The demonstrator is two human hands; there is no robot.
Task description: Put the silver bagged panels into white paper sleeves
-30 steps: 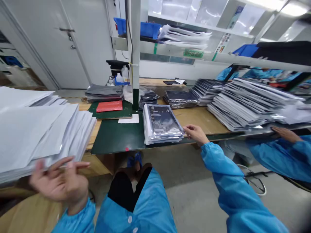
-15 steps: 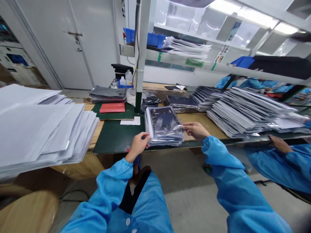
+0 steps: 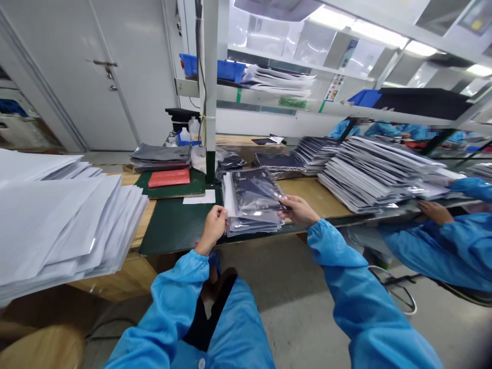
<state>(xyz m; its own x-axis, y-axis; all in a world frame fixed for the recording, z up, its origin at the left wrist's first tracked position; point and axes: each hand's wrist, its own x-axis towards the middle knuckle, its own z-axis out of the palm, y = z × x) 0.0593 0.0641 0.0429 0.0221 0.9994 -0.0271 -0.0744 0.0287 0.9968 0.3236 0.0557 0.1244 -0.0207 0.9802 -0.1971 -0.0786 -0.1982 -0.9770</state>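
- Clock: top pack = centre; 12 = away from person.
- Top pack (image 3: 257,192), dark w/ film over it, sits on the pile (image 3: 253,226) at the bench's front edge; near-R corner looks slightly raised.
- R hand (image 3: 302,211), approx. 4: thumb + fingers pinch that corner.
- L hand (image 3: 214,227), approx. 8: fingertips bunched at pile's near-L corner; can't tell if gripping a sheet or just steadying.
- Step in hand, prob.: separating top pack from layers below. Next move, as judged: R pinch kept firm, L side of pile steadied so lower layers don't drag; film looks slippery + floppy, so a low, level lift would suit.
- Edges: pile's near side runs approx. along the bench edge, so a tug twd 6 could pull sheets over.
- Room: green mat (image 3: 165,228) shows at 8-9, w/ white slip (image 3: 200,197) at 9. Tan board (image 3: 313,193) shows at 3, betw. pile + big stack (image 3: 369,177).
- Obstacles: post (image 3: 210,123) at 11, close behind pile; dark stack (image 3: 279,161) at 1; red pouch (image 3: 169,178) at 10; paper stack (image 3: 65,225) at 8-9, past mat.
- Co-worker's hand (image 3: 436,211) at 3-4, well apart.
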